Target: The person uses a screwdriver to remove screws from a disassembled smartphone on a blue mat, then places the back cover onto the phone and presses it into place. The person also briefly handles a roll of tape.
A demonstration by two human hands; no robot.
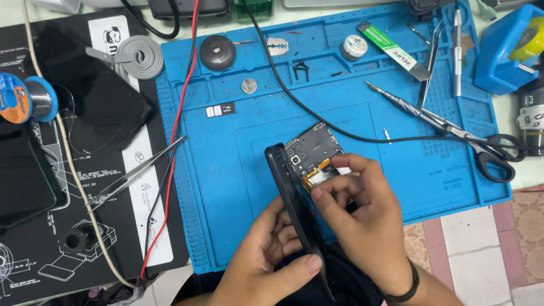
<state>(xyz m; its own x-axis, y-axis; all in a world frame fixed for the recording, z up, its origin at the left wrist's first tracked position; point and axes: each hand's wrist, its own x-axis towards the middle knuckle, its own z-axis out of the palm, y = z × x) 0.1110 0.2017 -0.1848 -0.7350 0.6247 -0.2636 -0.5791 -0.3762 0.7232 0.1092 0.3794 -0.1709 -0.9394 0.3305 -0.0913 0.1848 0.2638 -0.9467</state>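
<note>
Peeling the back cover (292,198) off the phone (314,148) over the blue mat (238,136): top freed, bottom seated. Left hand (266,255) fingers grip cover; right hand (362,209) fingers pinch phone.

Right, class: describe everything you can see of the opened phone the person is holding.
The phone is a dark handset with its back off, showing a black inner board, camera lenses and an orange flex strip. Its black cover is tilted up on edge beside it. The left hand grips the cover; the right hand presses the internals above the blue mat.
</note>
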